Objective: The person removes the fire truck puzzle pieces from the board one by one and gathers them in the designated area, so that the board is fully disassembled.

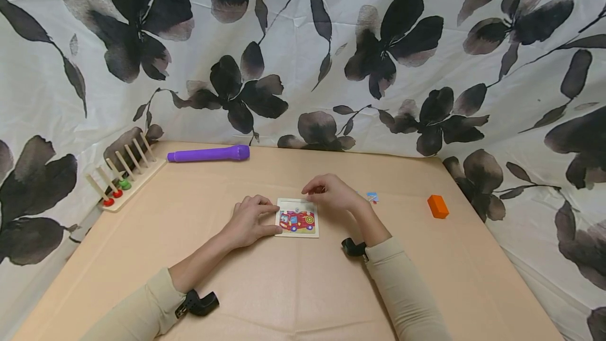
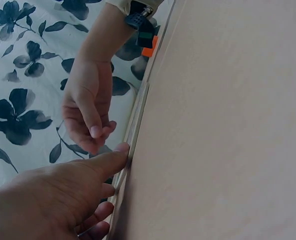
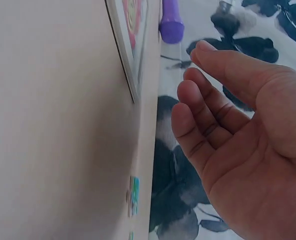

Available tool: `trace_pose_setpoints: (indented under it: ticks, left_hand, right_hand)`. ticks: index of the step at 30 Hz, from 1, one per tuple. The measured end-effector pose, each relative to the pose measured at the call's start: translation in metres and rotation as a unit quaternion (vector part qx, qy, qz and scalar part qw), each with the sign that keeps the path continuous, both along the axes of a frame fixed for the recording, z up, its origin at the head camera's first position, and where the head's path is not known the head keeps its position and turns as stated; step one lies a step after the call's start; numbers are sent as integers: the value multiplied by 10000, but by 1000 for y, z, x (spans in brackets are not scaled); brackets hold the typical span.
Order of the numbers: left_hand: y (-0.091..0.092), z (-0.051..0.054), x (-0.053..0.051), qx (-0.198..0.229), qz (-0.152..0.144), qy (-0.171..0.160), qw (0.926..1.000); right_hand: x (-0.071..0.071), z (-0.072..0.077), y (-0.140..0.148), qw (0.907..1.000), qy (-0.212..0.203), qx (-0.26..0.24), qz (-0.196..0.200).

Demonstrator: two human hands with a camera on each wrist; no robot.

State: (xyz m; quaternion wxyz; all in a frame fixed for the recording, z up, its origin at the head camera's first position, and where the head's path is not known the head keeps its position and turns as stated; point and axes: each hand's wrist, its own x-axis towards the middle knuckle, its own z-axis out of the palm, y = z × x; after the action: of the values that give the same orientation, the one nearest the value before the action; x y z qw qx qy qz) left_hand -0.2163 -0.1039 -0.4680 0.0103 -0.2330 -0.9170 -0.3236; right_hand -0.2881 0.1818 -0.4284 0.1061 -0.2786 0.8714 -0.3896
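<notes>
Left hand (image 1: 251, 220), unclenched, touches the left edge of the picture board (image 1: 297, 203) on the tabletop (image 1: 293, 283); right hand (image 1: 336, 193), released, hangs near the board's far right corner, palm hidden in head view, bare in right-wrist view; blue piece (image 1: 372, 197) right of the board; open room board-nearside, far table edge beyond.

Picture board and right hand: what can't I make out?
Left wrist: printed face of the picture board, turned edge-on.
Right wrist: the picture board's far end, cut off by top edge.
Head: whether the right hand pinches anything; its fingers hide this.
Head: print on the blue piece, too small.
</notes>
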Motion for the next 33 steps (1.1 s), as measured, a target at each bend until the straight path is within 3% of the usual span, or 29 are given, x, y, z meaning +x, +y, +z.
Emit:
trace_pose_setpoints:
  ticks: [6,20,33]
  left_hand:
    - [0,0,0,-56,23,42,10000]
    - [0,0,0,-55,-62,181,9998]
    - [-1,0,0,-3,-48,172,9998]
  right_hand:
    - [2,-1,-11,9999,85,47,33]
    - [14,-4,-40,9985,-147,296,438]
    - [13,-12,-50,9939,-179,685,848]
